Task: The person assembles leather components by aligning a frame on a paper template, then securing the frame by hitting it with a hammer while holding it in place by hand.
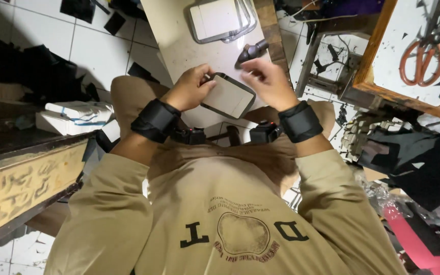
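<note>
My left hand (192,87) grips the corner of a flat rectangular panel (228,95), pale with a dark rim, held over the near edge of a beige work table (179,46). My right hand (267,80) hovers just above the panel's right side, fingers bent, thumb and fingers close to its edge; whether it touches is unclear. Both wrists wear black bands with small black devices. A dark hammer-like tool (250,52) lies on the table just beyond my right hand.
A stack of similar pale panels (219,19) lies at the table's far end. Orange-handled scissors (421,60) rest on a wood-framed white surface (378,51) to the right. White boxes (75,116) sit on a bench at left. Dark scraps litter the tiled floor (98,51).
</note>
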